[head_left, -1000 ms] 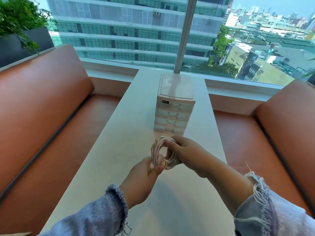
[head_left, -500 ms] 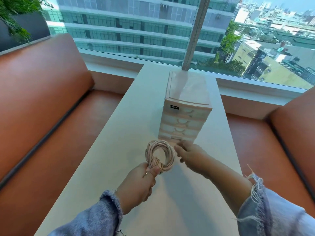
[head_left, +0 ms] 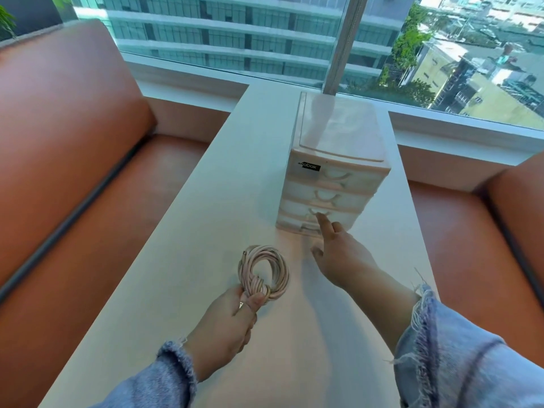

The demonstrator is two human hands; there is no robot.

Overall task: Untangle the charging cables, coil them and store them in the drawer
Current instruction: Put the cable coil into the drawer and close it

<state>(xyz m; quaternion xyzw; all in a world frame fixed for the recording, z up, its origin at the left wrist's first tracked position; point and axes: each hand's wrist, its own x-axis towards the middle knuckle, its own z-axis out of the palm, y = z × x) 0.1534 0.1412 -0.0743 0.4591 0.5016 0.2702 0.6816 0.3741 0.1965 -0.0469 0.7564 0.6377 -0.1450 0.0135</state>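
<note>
A coil of pale pink charging cables (head_left: 266, 267) hangs above the white table (head_left: 182, 260), pinched at its lower edge by my left hand (head_left: 226, 325). A small translucent pink drawer unit (head_left: 332, 169) with several closed drawers stands further back on the table. My right hand (head_left: 341, 254) reaches toward it with fingers spread, the index fingertip touching the handle notch of the third drawer from the top (head_left: 303, 210). That hand holds nothing.
Orange leather benches run along both sides of the table, one on the left (head_left: 73, 172) and one on the right (head_left: 485, 225). A white window sill (head_left: 459, 136) and glass with a vertical post (head_left: 344, 42) close off the far end.
My right hand let go of the coil and moved forward to the drawer unit's third drawer. The left hand keeps the coil. The view has come closer to the drawers.
</note>
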